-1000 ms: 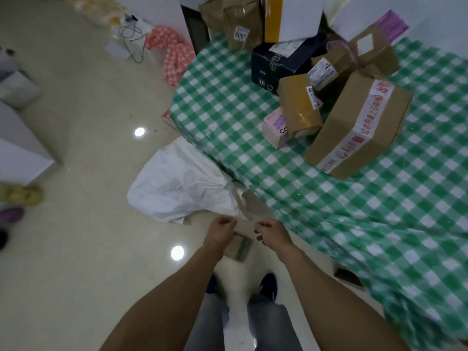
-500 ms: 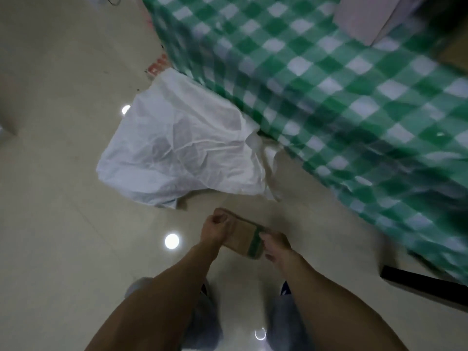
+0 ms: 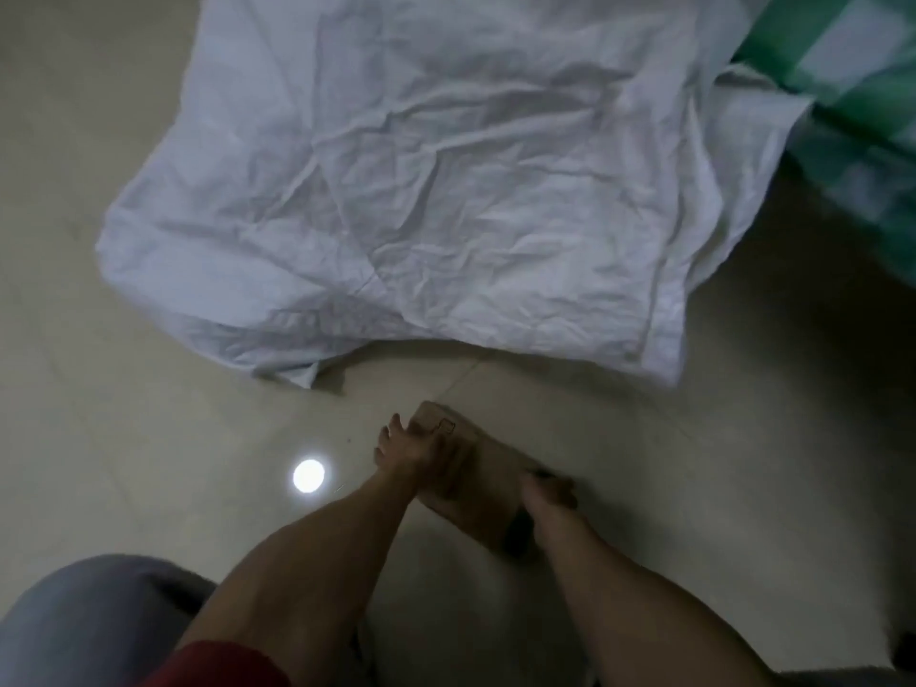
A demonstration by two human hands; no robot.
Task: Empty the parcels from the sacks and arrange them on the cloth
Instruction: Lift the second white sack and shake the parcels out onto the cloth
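Low over the pale tiled floor [image 3: 124, 438], a small brown cardboard parcel [image 3: 478, 480] was held by both ends. The left hand [image 3: 421, 456] was clasped on one end, thumb across the top, and the right hand [image 3: 547, 498] was curled round the other. Beyond it, a crumpled white woven sack [image 3: 446, 190] lay limp and creased, judged all but emptied. The green-and-white checked cloth [image 3: 852, 91] was glimpsed, blurred, at the upper right. The parcel, stiff and flat-faced, was judged best kept level, lifted clear of the sack's loose edge and set down flat on the cloth.
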